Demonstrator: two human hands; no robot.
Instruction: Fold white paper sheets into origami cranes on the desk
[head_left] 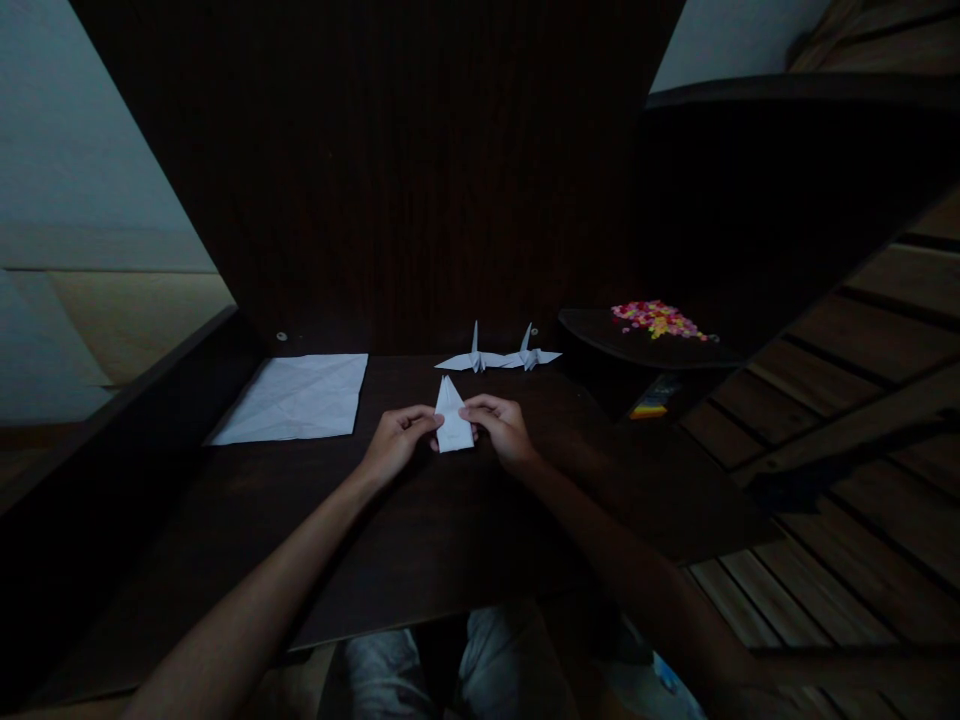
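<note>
A small piece of folded white paper (pixel 454 420), pointed at its far end and wider toward me, is held just above the dark desk. My left hand (pixel 401 438) pinches its left edge between thumb and fingers. On the opposite edge my right hand (pixel 501 425) grips it the same way, thumb on top. Some fingertips are hidden behind the paper. Beyond my hands stand two white folded paper cranes (pixel 499 360), side by side with necks upright and wings touching or overlapping.
Creased white paper sheets (pixel 300 398) lie flat at the left of the desk (pixel 247 510). Small pink, red and yellow pieces (pixel 660 320) are heaped on a low curved shelf (pixel 600 335) at the right. A tall dark panel (pixel 420 180) closes off the back.
</note>
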